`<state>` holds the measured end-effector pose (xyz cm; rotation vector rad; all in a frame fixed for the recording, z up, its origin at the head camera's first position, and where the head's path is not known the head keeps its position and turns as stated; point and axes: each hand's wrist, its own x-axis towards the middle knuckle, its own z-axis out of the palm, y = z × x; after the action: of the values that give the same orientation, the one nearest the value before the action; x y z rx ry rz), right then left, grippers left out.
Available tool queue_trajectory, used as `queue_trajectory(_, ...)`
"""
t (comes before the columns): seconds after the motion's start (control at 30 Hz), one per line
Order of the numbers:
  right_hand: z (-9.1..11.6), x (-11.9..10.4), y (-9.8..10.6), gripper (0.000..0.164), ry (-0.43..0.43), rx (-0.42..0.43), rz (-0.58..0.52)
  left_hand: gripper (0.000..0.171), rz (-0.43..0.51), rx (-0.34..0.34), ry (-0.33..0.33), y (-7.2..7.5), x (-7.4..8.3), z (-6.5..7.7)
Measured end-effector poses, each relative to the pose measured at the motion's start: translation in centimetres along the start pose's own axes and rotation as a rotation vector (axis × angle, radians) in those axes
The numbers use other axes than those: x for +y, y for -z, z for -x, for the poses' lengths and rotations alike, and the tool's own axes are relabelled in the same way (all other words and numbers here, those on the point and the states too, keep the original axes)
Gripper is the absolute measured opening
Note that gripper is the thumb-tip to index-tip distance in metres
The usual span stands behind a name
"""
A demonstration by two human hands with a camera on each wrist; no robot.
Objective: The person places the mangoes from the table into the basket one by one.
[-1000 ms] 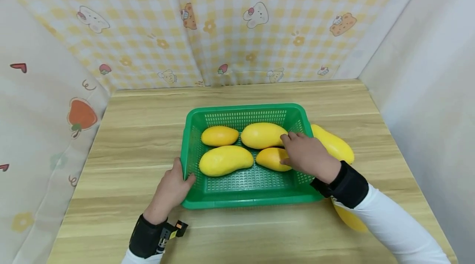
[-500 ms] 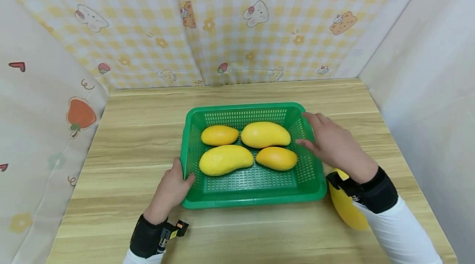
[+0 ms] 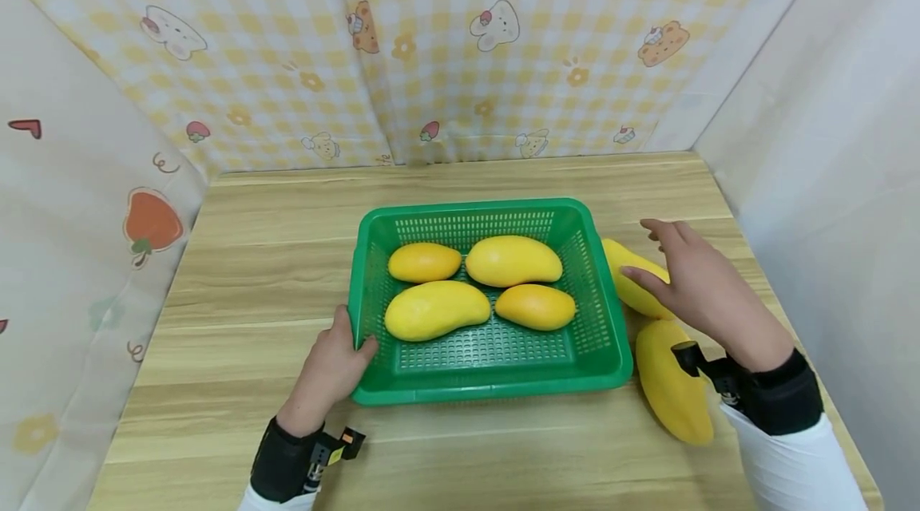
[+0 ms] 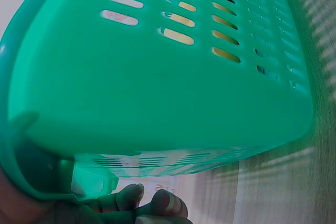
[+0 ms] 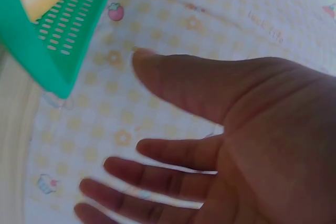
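Note:
A green plastic basket (image 3: 496,394) with perforated sides stands mid-table in the head view. Inside it lie two larger yellow mangoes, one at the back (image 3: 513,260) and one in front (image 3: 434,311), plus two smaller orange-yellow mangoes, left (image 3: 424,263) and right (image 3: 535,307). My left hand (image 3: 331,371) grips the basket's left rim, thumb over the inside. In the left wrist view its curled fingers (image 4: 163,203) show below the rim. My right hand (image 3: 711,287), fingers spread and holding nothing, hovers over a yellow mango (image 3: 628,279) outside the basket, partly covering it.
Another yellow mango (image 3: 672,387) lies on the wooden table (image 3: 503,455) by the basket's front right corner, near the right wrist's camera. A checked cloth (image 3: 431,56) hangs behind the table, with pale cloth walls at left and right (image 3: 826,136).
My right hand has come out of the basket, leaving the small right mango there, and has moved right over the mango outside. My left hand stays on the rim.

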<state>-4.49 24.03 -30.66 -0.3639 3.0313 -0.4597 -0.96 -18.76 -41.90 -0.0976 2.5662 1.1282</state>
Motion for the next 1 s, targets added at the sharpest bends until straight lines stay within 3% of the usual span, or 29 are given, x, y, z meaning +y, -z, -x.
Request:
queue_trajectory(0.27, 1.5, 1.4, -1.2, 0.064, 0.004, 0.047, -0.026, 0.047, -0.003, 0.009, -0.006, -0.1, -0.1, -0.1)
queue_trajectory(0.5, 2.9, 2.4, -2.2, 0.067, -0.076, -0.051, -0.061, 0.048, -0.004, 0.009, -0.003, -0.1, -0.1, -0.1)
queue_trajectory(0.73, 4.1, 3.0, -3.4, 0.084, -0.175, -0.147, -0.111, 0.046, -0.001, 0.004, 0.004, -0.1, 0.0, -0.1)
queue_trajectory(1.0, 6.2, 3.8, -5.4, 0.092, -0.259, -0.198, -0.154, 0.048, 0.0, 0.003, 0.001, 0.0, 0.1, 0.0)
